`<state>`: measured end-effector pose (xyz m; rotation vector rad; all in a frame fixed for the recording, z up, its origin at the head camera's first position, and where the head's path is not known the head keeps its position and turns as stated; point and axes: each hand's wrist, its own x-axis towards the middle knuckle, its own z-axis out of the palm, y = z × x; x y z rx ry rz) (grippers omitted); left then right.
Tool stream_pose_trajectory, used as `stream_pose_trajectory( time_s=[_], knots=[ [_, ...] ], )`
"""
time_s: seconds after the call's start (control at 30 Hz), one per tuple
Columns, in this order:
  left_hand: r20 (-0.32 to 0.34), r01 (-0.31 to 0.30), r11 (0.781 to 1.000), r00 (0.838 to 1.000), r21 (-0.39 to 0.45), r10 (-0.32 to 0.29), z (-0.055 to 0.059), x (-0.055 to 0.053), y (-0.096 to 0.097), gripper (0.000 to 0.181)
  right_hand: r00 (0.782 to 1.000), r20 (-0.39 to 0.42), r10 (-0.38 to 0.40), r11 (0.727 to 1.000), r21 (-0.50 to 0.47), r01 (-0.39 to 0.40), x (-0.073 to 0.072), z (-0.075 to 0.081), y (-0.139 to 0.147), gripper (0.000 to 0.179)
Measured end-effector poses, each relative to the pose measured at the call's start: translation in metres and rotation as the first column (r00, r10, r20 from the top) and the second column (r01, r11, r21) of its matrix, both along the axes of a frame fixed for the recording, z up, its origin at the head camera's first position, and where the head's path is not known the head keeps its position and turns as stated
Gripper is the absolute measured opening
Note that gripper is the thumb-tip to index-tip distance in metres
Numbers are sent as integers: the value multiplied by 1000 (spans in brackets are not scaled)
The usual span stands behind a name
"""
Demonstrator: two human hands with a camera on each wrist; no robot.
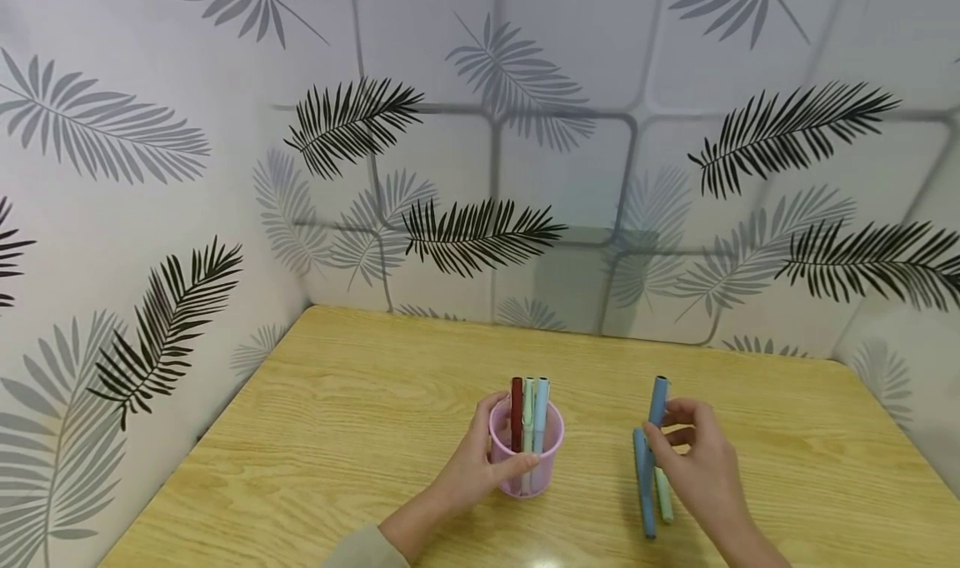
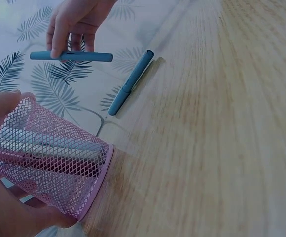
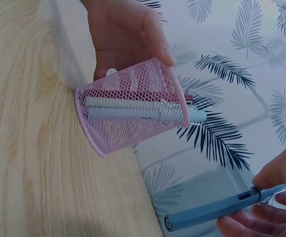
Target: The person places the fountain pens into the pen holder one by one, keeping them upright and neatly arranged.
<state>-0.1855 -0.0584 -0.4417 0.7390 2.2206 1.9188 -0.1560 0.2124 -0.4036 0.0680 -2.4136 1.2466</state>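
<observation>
In the head view my left hand [image 1: 480, 460] grips a pink mesh pen cup [image 1: 549, 466] standing on the table. Inside it lean a dark red pen [image 1: 516, 414], a light green pen [image 1: 528, 410] and a light blue pen [image 1: 542, 410]. To the right, my right hand [image 1: 705, 460] pinches a blue pen [image 3: 212, 210] between thumb and fingers, lifted above the table. Beneath that hand lie another blue pen [image 1: 648, 520] and a light green pen [image 1: 665, 504], partly covered. The left wrist view shows the lifted pen [image 2: 91, 57] apart from the lying one [image 2: 131, 81].
The wood-grain table [image 1: 337, 401] extends left and right of the cup. Behind it rises a wall [image 1: 450, 168] with a leaf pattern, and another patterned wall [image 1: 112, 218] borders the left side.
</observation>
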Motion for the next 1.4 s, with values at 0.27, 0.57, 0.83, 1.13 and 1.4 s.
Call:
stream_pose_trajectory(
  time_s=[0.27, 0.57, 0.83, 1.13, 1.4],
  knots=[
    [-3, -5, 1000, 1000, -4, 5, -4, -2, 2, 77, 999, -24, 25, 999, -32, -26, -3, 4, -11, 35],
    [0, -5, 1000, 1000, -5, 5, 18, 11, 0, 76, 990, -96, 106, 991, -73, -113, -11, 11, -27, 32],
    [-7, -1, 1000, 1000, -8, 1, 17, 10, 0, 78, 967, -221, 129, 988, -51, -143, -17, 22, -43, 34],
    [3, 20, 1000, 1000, 11, -20, 16, 10, 0, 76, 947, -289, 142, 982, -82, -172, -22, 28, -61, 36],
    [2, 15, 1000, 1000, 23, -15, 17, 11, 0, 76, 951, -276, 139, 975, -130, -180, -24, 29, -71, 33]
  ],
)
